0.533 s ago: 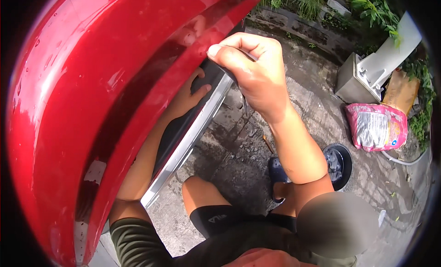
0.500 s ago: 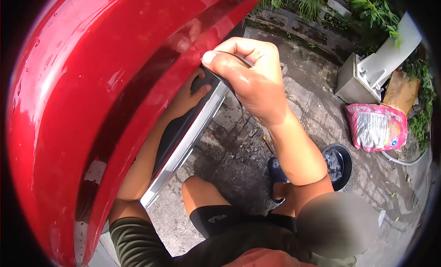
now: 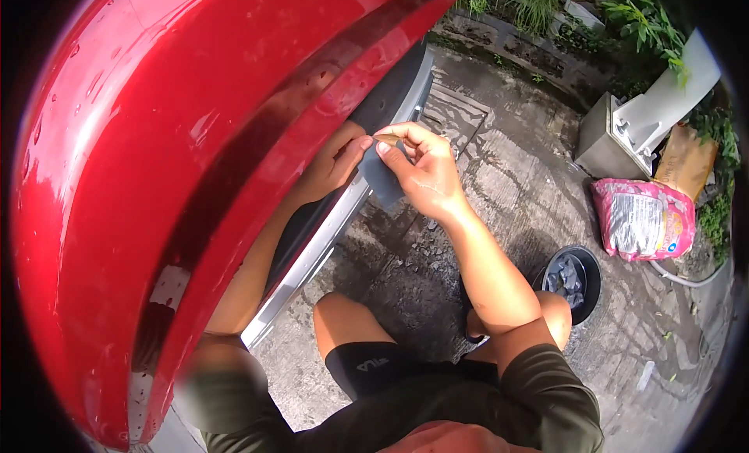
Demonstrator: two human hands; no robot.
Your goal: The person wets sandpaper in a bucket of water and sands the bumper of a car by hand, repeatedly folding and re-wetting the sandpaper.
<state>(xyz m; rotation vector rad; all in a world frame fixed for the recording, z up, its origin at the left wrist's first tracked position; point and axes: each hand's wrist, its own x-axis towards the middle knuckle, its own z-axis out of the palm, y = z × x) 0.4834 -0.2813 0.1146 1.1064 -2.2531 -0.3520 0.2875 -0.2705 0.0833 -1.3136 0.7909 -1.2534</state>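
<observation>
Two bare legs (image 3: 351, 320) in dark shorts (image 3: 382, 369) fill the near middle, the right one partly covered by the right arm. To their right, a black bucket (image 3: 594, 288) stands on the wet pavement (image 3: 507, 211), grey stuff (image 3: 565, 280) inside too unclear to name. Red bodywork (image 3: 211, 141) takes up the whole left, its edge cutting across the left forearm; a silver trim (image 3: 300, 270) runs beside it from near left to far right. Over that trim, the right hand (image 3: 429, 171) has its fingers clamped on a grey-and-brown sheet (image 3: 380, 175). The left hand (image 3: 331, 166) meets the sheet's tip, but whether its fingers grip it I cannot tell. Farther right lies a pink bag (image 3: 644, 219), cardboard (image 3: 686, 163) just behind, beside a metal post base (image 3: 612, 137). Farthest are leaves (image 3: 644, 28) and grass (image 3: 515, 5).
</observation>
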